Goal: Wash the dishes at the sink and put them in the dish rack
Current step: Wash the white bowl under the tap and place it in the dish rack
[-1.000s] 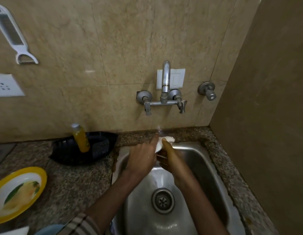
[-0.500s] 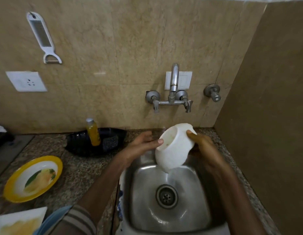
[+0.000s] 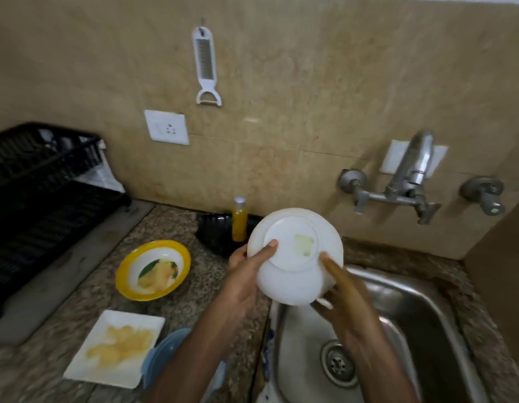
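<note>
We see both hands on a white bowl point(image 3: 296, 257), held upturned with its base toward the camera, above the left rim of the steel sink point(image 3: 421, 309). The left hand point(image 3: 246, 274) is curled round the bowl's left side, thumb pressed on the foot ring. The right hand point(image 3: 342, 298) grips the right side and lower rim, one finger laid up along the base. On the base sits a pale yellowish patch, perhaps a sticker remnant; we read no writing on it.

On the granite counter point(image 3: 194, 309) left of the sink: a yellow-rimmed plate point(image 3: 153, 270) with yellowish residue and a green mark, a square white plate point(image 3: 115, 347) smeared with yellow residue nearer to us, and a blue dish point(image 3: 162, 353) partly under the left forearm. A black dish rack point(image 3: 40, 181) stands at far left, well apart from the bowl. Behind the bowl, a black tray point(image 3: 214, 234) holds a bottle of orange liquid point(image 3: 239, 219); it shows no readable label.

On the wall: a white grater-peeler point(image 3: 206, 65) hanging from a hook, a white socket plate point(image 3: 166, 128) unmarked so far as we can tell, and the tap point(image 3: 412, 170) with a separate valve point(image 3: 482, 193) to its right. No brand is legible anywhere; the picture is somewhat blurred.
</note>
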